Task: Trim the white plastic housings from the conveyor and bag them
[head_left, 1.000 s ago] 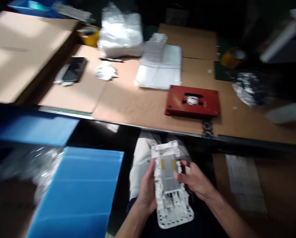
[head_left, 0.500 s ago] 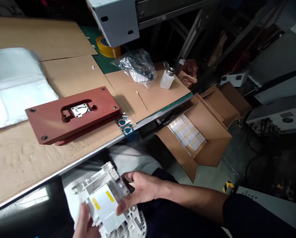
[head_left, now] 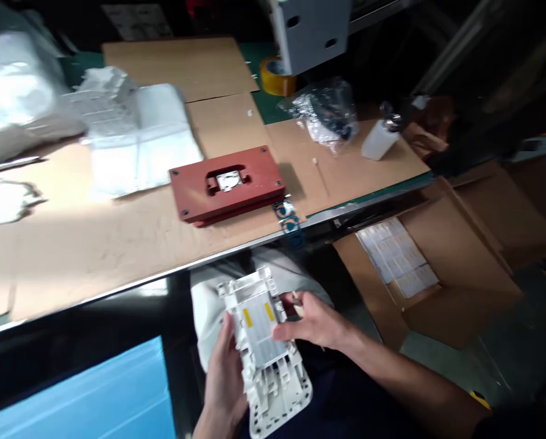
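Got both hands on it: my left hand (head_left: 222, 393) cups one long side and my right hand (head_left: 312, 320) clasps the other of the white plastic housing (head_left: 258, 329), lower middle of frame, just below the cardboard-topped desk (head_left: 94, 256).

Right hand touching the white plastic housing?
Touching. The head view shows the right hand pressed against the side of the white plastic housing.

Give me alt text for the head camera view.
The left hand and right hand hold a white plastic housing with yellow labels. Beyond, a red plate lies on a cardboard-topped bench; an open carton sits right.
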The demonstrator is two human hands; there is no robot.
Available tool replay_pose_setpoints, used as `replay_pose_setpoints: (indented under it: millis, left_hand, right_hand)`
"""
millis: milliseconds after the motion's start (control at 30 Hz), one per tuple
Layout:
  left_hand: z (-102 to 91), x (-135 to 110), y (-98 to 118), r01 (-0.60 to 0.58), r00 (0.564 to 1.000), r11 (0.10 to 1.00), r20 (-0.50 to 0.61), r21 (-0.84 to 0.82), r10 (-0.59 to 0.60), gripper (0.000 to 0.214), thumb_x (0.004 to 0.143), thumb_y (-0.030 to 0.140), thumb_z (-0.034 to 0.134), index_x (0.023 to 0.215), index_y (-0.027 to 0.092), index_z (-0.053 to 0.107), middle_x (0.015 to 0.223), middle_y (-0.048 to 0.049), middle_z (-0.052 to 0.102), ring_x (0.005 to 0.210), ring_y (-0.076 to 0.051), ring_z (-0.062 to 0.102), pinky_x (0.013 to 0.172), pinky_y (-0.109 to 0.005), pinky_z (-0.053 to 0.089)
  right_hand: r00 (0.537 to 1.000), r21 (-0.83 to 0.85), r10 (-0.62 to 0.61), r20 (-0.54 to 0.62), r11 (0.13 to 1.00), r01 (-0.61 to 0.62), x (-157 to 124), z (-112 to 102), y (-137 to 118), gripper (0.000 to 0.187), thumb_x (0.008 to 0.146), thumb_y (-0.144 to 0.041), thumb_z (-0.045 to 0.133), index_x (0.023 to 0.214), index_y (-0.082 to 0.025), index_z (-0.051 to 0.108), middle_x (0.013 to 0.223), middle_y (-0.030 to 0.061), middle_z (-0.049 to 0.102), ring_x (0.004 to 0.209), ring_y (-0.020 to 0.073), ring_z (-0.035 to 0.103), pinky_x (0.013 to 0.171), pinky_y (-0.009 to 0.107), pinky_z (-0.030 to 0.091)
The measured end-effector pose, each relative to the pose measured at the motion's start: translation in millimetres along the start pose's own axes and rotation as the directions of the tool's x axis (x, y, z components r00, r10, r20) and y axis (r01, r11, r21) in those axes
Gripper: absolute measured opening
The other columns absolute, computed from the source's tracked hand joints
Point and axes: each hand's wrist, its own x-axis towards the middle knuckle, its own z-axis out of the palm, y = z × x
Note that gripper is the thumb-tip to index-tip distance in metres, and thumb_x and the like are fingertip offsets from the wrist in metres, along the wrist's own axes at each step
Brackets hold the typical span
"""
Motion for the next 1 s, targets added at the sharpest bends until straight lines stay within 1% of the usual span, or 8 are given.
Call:
replay_pose_setpoints:
  millis: [133, 233, 333, 400, 467, 667, 867, 1000]
  left_hand:
    - [-2.2, -6, -1, -0.009, 0.996, 1.0, 0.093, -0.003, 0.009, 0.054, 0.095, 0.048, 0.055, 0.136, 0.012, 0.058, 0.112, -0.0179, 0.076, 0.103, -0.035, 0.073, 0.09, -0.044, 0.059]
    - [-16.0, -8, -10, -0.267, 0.962, 0.956, 0.095, 0.12, 0.257, 0.071, 0.082, 0.045, 0.076, 0.143, 0.021, 0.051, 0.126, -0.0133, 0.07, 0.118, -0.033, 0.066, 0.101, -0.039, 0.053]
    - [-31.2, -11, -21, -0.473, 0.879, 0.788, 0.146, 0.394, 0.454, 0.113, 0.059, 0.025, 0.094, 0.154, 0.026, 0.031, 0.135, -0.0109, 0.063, 0.126, -0.032, 0.059, 0.11, -0.038, 0.043]
    - [-38.4, -13, -26, -0.462, 0.883, 0.72, 0.189, 0.518, 0.43, 0.124, 0.059, 0.023, 0.093, 0.157, 0.027, 0.016, 0.137, -0.0118, 0.06, 0.125, -0.031, 0.058, 0.11, -0.041, 0.043]
    - [-43.5, -16, -28, -0.441, 0.893, 0.688, 0.21, 0.576, 0.398, 0.119, 0.066, 0.029, 0.088, 0.156, 0.028, 0.012, 0.136, -0.0117, 0.059, 0.122, -0.03, 0.059, 0.107, -0.043, 0.045]
    - [-55.0, -18, -40, -0.442, 0.891, 0.691, 0.19, 0.573, 0.413, 0.11, 0.068, 0.029, 0.088, 0.153, 0.029, 0.019, 0.133, -0.0097, 0.06, 0.119, -0.028, 0.06, 0.104, -0.04, 0.045]
    - [-59.8, -16, -45, -0.464, 0.876, 0.661, 0.194, 0.59, 0.442, 0.101, 0.07, 0.028, 0.086, 0.15, 0.027, 0.025, 0.136, -0.0092, 0.061, 0.124, -0.027, 0.058, 0.108, -0.036, 0.041]
    - [-72.4, -21, -54, -0.508, 0.851, 0.711, 0.159, 0.486, 0.5, 0.106, 0.067, 0.033, 0.087, 0.151, 0.027, 0.024, 0.145, -0.0125, 0.054, 0.135, -0.031, 0.051, 0.116, -0.039, 0.036]
  right_hand:
    - [0.999, 0.048, 0.015, 0.042, 0.999, -0.017, -1, 3, 6, 0.041, 0.069, -0.037, 0.088, 0.101, -0.016, 0.074, 0.102, 0.0061, 0.076, 0.095, 0.024, 0.069, 0.088, 0.034, 0.054]
    - [0.999, -0.036, 0.009, 0.045, 0.999, -0.007, -2, 8, 6, 0.04, 0.073, -0.036, 0.085, 0.105, -0.016, 0.073, 0.106, 0.0075, 0.076, 0.099, 0.0262, 0.07, 0.092, 0.037, 0.054]
    - [0.999, -0.185, 0.005, 0.036, 0.983, 0.002, -6, 16, 5, 0.036, 0.078, -0.033, 0.081, 0.109, -0.017, 0.073, 0.108, 0.0073, 0.076, 0.102, 0.0266, 0.07, 0.094, 0.037, 0.055]
    - [0.998, -0.278, 0.042, 0.046, 0.96, -0.027, -12, 22, 5, 0.036, 0.082, -0.031, 0.076, 0.115, -0.018, 0.071, 0.111, 0.0069, 0.075, 0.102, 0.0264, 0.07, 0.094, 0.038, 0.056]
    - [0.995, -0.346, 0.081, 0.051, 0.936, -0.058, -19, 26, 6, 0.037, 0.085, -0.029, 0.073, 0.121, -0.021, 0.069, 0.116, 0.0059, 0.074, 0.104, 0.026, 0.07, 0.093, 0.037, 0.057]
    - [0.998, -0.456, 0.061, 0.028, 0.889, -0.041, -37, 33, 20, 0.047, 0.086, -0.023, 0.068, 0.132, -0.022, 0.063, 0.125, 0.0072, 0.071, 0.112, 0.0253, 0.068, 0.097, 0.036, 0.056]
    - [1.0, -0.51, 0.004, -0.01, 0.86, -0.009, -37, 40, 31, 0.041, 0.086, -0.026, 0.065, 0.126, -0.017, 0.064, 0.124, 0.0114, 0.072, 0.107, 0.0264, 0.069, 0.094, 0.036, 0.056]
    - [0.999, -0.513, 0.026, -0.031, 0.858, -0.038, -40, 47, 31, 0.042, 0.082, -0.036, 0.069, 0.12, -0.018, 0.071, 0.12, 0.0111, 0.075, 0.11, 0.0308, 0.07, 0.096, 0.038, 0.057]
